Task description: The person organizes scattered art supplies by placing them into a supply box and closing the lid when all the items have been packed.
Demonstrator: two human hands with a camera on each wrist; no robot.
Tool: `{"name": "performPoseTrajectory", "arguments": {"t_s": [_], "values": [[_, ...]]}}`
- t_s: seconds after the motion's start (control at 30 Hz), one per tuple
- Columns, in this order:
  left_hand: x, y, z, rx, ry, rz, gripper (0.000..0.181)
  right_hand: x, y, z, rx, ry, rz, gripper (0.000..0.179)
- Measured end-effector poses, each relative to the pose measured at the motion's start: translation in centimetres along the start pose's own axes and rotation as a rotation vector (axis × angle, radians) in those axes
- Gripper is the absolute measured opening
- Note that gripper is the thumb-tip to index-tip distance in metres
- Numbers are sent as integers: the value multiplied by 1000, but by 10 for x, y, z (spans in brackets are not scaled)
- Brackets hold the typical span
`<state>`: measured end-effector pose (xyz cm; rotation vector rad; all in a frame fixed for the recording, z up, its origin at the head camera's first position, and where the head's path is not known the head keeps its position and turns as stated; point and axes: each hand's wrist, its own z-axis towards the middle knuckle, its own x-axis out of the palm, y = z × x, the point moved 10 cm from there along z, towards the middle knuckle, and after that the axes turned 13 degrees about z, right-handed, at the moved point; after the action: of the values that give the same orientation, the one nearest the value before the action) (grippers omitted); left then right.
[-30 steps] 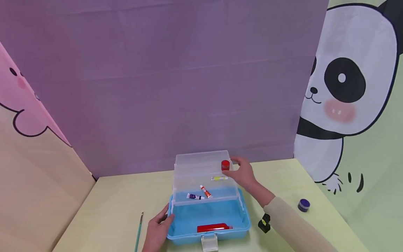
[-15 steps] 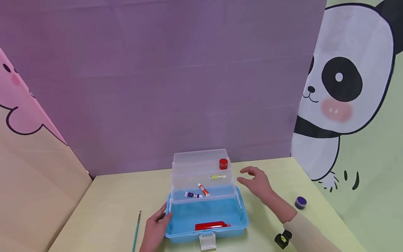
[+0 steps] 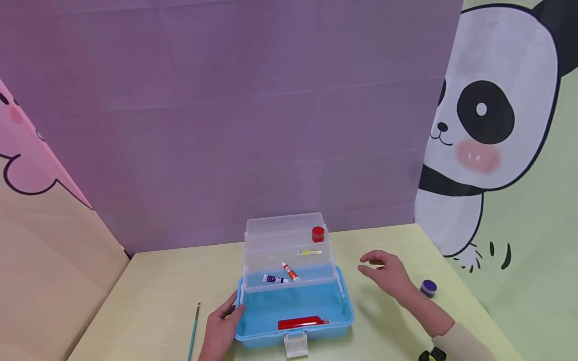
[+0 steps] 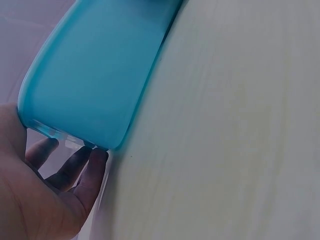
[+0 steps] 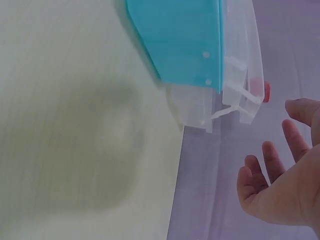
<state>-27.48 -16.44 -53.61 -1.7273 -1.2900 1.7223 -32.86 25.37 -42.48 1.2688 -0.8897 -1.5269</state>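
Note:
A blue plastic storage box (image 3: 259, 341) stands open on the table, with its clear trays (image 3: 266, 253) raised at the back. My left hand (image 3: 221, 326) grips the box's left side, thumb over the rim and fingers outside. In the left wrist view the fingertips (image 4: 99, 157) press the box's end. Inside at the front lies a red bottle (image 3: 300, 322). On the trays are a dark blue paint tube (image 3: 274, 279), an orange-red tube (image 3: 290, 271), a yellow tube (image 3: 309, 252) and a red paint jar (image 3: 318, 234). My right hand (image 3: 390, 275) hovers right of the box, holding nothing, fingers loosely bent.
A purple-lidded jar (image 3: 428, 288) stands on the table (image 3: 162, 281) at the right, beyond my right hand. A teal paintbrush (image 3: 193, 333) lies left of my left hand. A purple backdrop (image 3: 226, 125) rises behind the table.
My right hand has left the red jar, which stays on the upper tray, and moved right and toward me. The left hand keeps its grip on the box.

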Motion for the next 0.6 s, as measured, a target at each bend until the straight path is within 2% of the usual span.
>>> {"name": "performPoseTrajectory", "arguments": {"t_s": [0.3, 0.6], "values": [[-5, 0, -4, -11, -6, -7, 54, -22, -6, -10, 6, -34, -34, 19], [-4, -4, -6, 24, -23, -30, 52, -60, -13, -15, -26, -90, -130, 21]]}}
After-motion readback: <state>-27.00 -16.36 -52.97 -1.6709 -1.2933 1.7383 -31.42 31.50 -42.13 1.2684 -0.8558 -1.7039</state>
